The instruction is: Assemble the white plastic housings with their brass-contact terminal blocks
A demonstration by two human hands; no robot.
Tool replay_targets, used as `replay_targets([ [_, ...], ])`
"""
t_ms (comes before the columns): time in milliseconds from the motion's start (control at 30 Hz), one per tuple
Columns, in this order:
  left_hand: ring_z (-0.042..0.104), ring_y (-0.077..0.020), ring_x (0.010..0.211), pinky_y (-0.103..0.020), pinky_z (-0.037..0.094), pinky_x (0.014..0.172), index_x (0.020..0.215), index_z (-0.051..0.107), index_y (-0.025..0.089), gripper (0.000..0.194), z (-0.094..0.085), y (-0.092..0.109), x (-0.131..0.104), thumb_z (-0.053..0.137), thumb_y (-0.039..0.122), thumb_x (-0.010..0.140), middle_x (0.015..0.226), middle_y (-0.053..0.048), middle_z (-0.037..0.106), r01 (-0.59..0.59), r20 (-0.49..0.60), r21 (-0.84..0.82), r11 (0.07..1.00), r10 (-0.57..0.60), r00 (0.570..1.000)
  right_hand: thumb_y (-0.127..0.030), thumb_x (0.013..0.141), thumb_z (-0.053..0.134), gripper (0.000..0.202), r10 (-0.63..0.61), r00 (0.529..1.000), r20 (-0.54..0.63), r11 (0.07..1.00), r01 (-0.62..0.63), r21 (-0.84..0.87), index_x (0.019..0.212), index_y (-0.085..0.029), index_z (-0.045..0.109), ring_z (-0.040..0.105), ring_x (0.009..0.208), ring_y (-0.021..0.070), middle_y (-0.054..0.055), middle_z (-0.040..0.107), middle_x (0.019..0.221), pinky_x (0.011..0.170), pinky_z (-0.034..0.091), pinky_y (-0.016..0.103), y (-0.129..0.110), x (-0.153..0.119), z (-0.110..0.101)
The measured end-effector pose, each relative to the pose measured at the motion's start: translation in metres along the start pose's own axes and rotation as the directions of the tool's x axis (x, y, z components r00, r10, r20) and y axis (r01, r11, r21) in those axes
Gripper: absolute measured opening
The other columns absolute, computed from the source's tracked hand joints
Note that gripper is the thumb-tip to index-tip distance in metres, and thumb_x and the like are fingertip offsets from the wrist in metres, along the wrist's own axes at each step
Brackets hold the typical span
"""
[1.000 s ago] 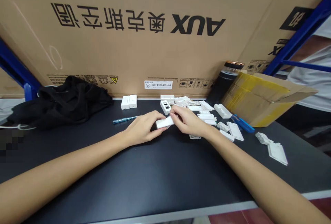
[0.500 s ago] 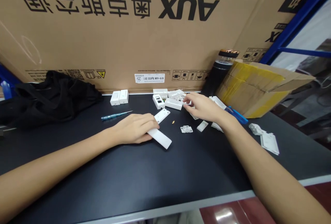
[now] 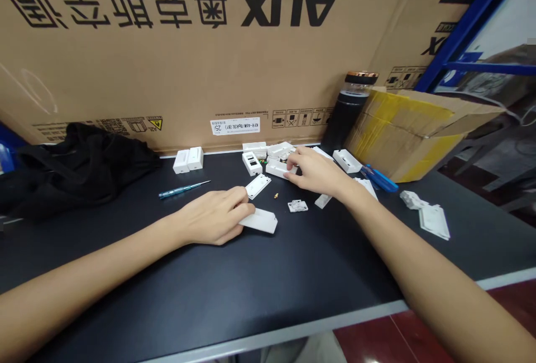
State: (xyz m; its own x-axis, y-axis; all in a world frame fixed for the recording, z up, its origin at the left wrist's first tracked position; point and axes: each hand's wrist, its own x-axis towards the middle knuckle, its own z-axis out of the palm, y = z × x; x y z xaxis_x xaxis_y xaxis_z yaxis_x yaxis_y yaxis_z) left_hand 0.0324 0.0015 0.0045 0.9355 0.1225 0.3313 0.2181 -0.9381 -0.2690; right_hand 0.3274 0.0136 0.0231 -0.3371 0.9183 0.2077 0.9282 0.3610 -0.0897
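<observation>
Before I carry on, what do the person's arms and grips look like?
The left arm and right arm are bare, no sleeves in view. The left grip and right grip are five-fingered human hands, ungloved. No watch, bracelet, cable or marking shows; some fingers are partly hidden, so I can't rule out rings.

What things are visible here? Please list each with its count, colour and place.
carton: 1, brown, behind table
label: 1, white, on carton
table: 1, black, foreground
cloth: 1, black, far left
screwdriver: 1, blue, centre-left
blocks: 2, white, back left
parts: many, white, centre to right
fitting: 1, gold, centre
strip: 1, white, centre
bottle: 1, black, back right
small box: 1, brown and yellow, right
tool: 1, blue, beside small box
bars: several, blue, both sides
floor: 1, red, lower right
left hand: 1, bare, holding strip
right hand: 1, bare, at parts
</observation>
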Motion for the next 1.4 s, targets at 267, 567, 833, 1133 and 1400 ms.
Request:
replay_targets([
  [267, 0.057, -0.0173, 0.082, -0.031, 0.055, 0.072, 0.111, 0.054, 0.017, 0.018, 0.005, -0.004, -0.004, 0.045, 0.029, 0.100, 0.105, -0.009, 0.054, 0.140, 0.043, -0.291, 0.947, -0.133, 0.990, -0.029, 0.082, 0.062, 0.017, 0.076, 0.994, -0.072, 0.995, -0.071, 0.076, 0.074, -0.021, 0.050, 0.058, 0.077, 0.0224, 0.006, 0.063, 0.081, 0.069, 0.040, 0.034, -0.012, 0.003, -0.009],
  [567, 0.061, -0.0150, 0.088, -0.027, 0.055, 0.075, 0.101, 0.058, 0.018, 0.010, 0.007, -0.008, -0.007, 0.056, 0.027, 0.096, 0.110, -0.008, 0.058, 0.098, 0.004, -0.474, 0.875, -0.109, 0.994, -0.036, 0.095, 0.045, 0.013, 0.305, 0.952, -0.006, 0.531, -0.164, 0.831, 0.089, -0.024, 0.043, 0.045, 0.051, 0.0117, -0.001, 0.054, 0.072, 0.048, 0.033, 0.027, -0.014, -0.005, -0.032],
  [833, 0.061, -0.0153, 0.086, -0.028, 0.054, 0.074, 0.094, 0.063, 0.018, 0.012, 0.005, -0.008, -0.005, 0.061, 0.030, 0.093, 0.116, -0.009, 0.059, 0.082, 0.029, -0.506, 0.859, -0.078, 0.997, -0.046, 0.096, 0.047, 0.033, 0.141, 0.987, -0.081, 0.984, -0.131, 0.120, 0.073, -0.022, 0.045, 0.054, 0.072, 0.0206, 0.008, 0.063, 0.080, 0.066, 0.034, 0.033, -0.019, 0.003, -0.009],
  [1133, 0.062, -0.0148, 0.088, -0.028, 0.055, 0.077, 0.098, 0.066, 0.018, 0.013, 0.008, -0.009, -0.006, 0.059, 0.029, 0.095, 0.117, -0.009, 0.060, 0.082, 0.023, -0.527, 0.846, -0.082, 0.996, -0.045, 0.094, 0.050, 0.027, -0.006, 1.000, -0.009, 0.997, 0.007, 0.080, 0.084, -0.020, 0.054, 0.056, 0.079, 0.0219, 0.008, 0.065, 0.088, 0.070, 0.038, 0.032, -0.009, -0.005, -0.023],
  [1400, 0.061, -0.0131, 0.083, -0.029, 0.055, 0.073, 0.103, 0.066, 0.019, 0.014, 0.007, -0.009, -0.006, 0.058, 0.028, 0.096, 0.120, -0.009, 0.059, 0.043, -0.010, -0.498, 0.866, -0.055, 0.998, -0.020, 0.070, 0.060, 0.006, -0.007, 0.877, 0.480, 0.961, -0.126, 0.244, 0.074, -0.023, 0.057, 0.053, 0.065, 0.0162, -0.002, 0.060, 0.070, 0.058, 0.038, 0.027, 0.002, -0.025, -0.060],
])
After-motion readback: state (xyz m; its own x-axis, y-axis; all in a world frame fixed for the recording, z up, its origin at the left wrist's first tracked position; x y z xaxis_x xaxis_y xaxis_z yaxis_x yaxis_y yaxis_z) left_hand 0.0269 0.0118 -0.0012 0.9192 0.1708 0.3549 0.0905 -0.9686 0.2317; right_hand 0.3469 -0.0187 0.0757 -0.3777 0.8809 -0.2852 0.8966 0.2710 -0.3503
